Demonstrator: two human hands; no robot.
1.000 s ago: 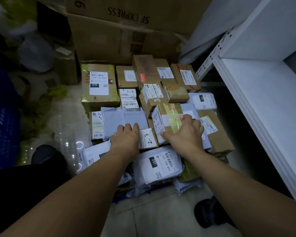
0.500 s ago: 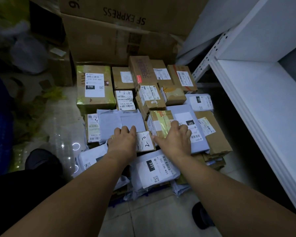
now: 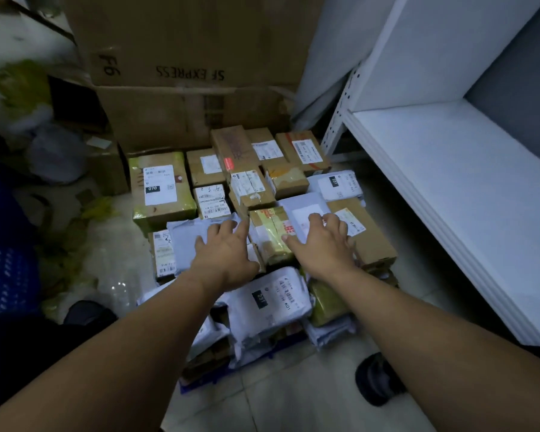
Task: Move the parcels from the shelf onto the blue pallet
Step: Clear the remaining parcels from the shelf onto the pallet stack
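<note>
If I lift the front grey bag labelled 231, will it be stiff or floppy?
The grey bag will probably flop: its film is wrinkled and drapes over parcels below. It likely slides easily, looking smooth. Lying flat, it should not roll.

The left hand shifts forward and opens out. Its fingers now lie spread flat on the grey plastic mailer bag, covering the small box with the handwritten white label that showed between the hands before. The right hand leaves the top of the yellow-taped cardboard box and slides right onto the grey mailer with the white label, fingers uncurled and splayed, only its thumb touching the taped box.
</note>
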